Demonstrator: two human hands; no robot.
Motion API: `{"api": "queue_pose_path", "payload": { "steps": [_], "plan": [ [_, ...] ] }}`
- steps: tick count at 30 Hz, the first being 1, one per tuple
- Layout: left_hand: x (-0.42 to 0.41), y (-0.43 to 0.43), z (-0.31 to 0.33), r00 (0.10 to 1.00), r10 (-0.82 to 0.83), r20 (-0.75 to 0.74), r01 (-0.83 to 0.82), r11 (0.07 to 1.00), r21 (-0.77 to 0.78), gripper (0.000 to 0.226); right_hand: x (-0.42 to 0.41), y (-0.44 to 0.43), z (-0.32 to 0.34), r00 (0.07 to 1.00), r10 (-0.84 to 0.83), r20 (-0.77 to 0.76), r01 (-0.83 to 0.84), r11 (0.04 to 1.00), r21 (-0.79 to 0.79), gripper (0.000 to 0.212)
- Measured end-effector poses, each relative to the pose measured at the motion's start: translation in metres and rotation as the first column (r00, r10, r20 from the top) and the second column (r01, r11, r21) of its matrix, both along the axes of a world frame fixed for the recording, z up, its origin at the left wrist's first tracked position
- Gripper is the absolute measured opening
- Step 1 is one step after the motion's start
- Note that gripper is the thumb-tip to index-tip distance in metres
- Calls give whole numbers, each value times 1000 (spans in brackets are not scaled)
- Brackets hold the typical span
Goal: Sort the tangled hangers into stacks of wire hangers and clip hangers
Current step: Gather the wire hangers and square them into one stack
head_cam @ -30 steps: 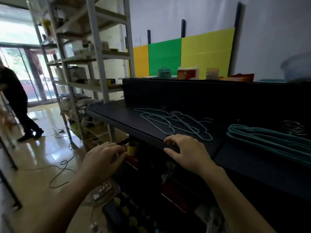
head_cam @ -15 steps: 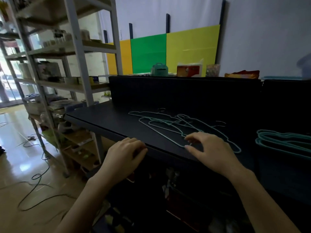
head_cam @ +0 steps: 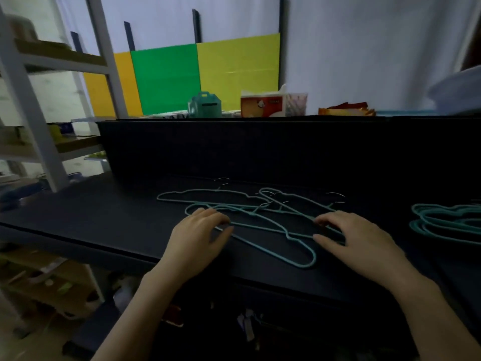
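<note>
Tangled hangers (head_cam: 253,214) of teal wire are lying interlaced at the middle of the dark bench (head_cam: 104,220). The left hand (head_cam: 197,235) is resting with bent fingers on the tangle's left end; whether it is pinching a wire cannot be told. The right hand (head_cam: 356,241) is lying with fingers spread on the right end, gripping nothing. A stack of similar hangers (head_cam: 437,226) is sitting well apart at the right, suggesting that sorting is partly done and the tangle is awaiting separation. Beyond, a metal rack (head_cam: 33,113) and coloured panels (head_cam: 208,74) are standing.
</note>
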State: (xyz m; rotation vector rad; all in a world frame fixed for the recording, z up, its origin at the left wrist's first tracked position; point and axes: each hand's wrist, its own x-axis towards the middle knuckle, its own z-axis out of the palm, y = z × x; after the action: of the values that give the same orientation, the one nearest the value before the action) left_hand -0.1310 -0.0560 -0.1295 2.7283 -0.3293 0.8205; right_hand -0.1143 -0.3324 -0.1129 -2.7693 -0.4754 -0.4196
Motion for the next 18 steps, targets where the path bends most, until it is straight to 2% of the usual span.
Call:
{"api": "queue_pose_path", "payload": {
  "steps": [3, 6, 10, 13, 16, 18],
  "plan": [
    [21, 13, -1, 998, -57, -14, 57, 998, -8, 25, 8, 5, 2, 997, -81, -8, 80, 996, -39, 49],
    [41, 27, 0, 993, -119, -1, 119, 993, 16, 26, 20, 10, 2, 981, -189, -33, 185, 978, -93, 69],
    [64, 48, 4, 981, -192, -33, 193, 981, 18, 26, 38, 16, 9, 917, -299, -265, 273, 953, -133, 89],
    [78, 67, 7, 972, -224, -67, 226, 973, 40, 29, 47, 21, 9, 827, -407, -388, 359, 913, -193, 90],
    [87, 87, 7, 975, -215, -50, 217, 975, 54, 33, 52, 24, 7, 801, -472, -367, 416, 881, -226, 82],
    [91, 102, 5, 976, -208, -61, 213, 974, 77, 35, 55, 27, 8, 786, -511, -349, 445, 859, -254, 84]
  ]
}}
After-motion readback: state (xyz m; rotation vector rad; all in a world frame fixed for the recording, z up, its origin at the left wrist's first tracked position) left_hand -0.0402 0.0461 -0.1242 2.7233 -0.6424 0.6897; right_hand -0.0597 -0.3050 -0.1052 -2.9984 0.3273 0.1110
